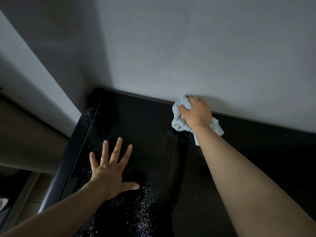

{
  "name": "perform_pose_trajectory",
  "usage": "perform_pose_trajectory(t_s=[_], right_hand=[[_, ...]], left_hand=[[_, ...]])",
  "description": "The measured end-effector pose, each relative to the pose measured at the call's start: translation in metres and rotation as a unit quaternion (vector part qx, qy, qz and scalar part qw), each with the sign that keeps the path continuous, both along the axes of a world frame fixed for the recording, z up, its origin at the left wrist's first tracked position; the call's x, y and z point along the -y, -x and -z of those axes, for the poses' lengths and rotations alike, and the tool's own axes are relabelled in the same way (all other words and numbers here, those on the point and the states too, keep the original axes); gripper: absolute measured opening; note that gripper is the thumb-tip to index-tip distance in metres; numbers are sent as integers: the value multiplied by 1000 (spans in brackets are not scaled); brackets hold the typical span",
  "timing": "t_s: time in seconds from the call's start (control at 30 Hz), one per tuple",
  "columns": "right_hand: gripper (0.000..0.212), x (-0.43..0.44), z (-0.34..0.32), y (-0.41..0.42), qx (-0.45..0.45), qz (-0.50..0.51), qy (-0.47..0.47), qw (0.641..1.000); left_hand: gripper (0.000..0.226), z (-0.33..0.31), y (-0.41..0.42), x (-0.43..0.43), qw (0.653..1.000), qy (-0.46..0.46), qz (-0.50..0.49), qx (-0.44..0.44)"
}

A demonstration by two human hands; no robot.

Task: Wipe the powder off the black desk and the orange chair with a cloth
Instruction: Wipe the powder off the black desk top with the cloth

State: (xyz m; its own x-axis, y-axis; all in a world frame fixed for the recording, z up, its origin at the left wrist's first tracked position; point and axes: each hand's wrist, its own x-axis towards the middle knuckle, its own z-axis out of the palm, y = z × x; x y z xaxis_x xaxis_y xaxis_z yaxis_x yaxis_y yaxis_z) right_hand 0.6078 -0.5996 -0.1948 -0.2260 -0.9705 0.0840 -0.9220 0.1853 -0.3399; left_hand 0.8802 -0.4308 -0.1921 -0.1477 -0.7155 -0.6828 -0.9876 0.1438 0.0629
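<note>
Grey wall (188,48) fills the far half of the view, meeting the black desk (248,151) along its far edge. White powder (143,207) lies scattered over the left part of the desk, thickest near the left edge and toward the near side; the right part looks dark and bare, though dim light makes fine specks hard to judge. One light blue cloth (179,120) sits bunched at the far edge against the wall, partly hidden under the right hand (196,113), whose fingers curl over it and grip it. One left hand (111,170) lies flat on the desk, fingers straight and spread wide, holding nothing. Both forearms are cut off at the near edge. No chair can be made out.
</note>
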Motion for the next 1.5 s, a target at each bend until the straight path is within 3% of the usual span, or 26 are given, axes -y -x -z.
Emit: perform_pose_trajectory(t_s=[0.2,0.43,1.5], right_hand=[[44,4,14,-4,-1,-7,-36,999],[34,-3,14,-2,-18,-25,-41,999],[45,-128,8,-19,-28,-18,-35,999]], left_hand=[[123,-1,0,0,1000,-8,2,4],[123,-2,0,0,1000,-11,2,4],[124,0,-1,-2,1000,17,-3,-10]])
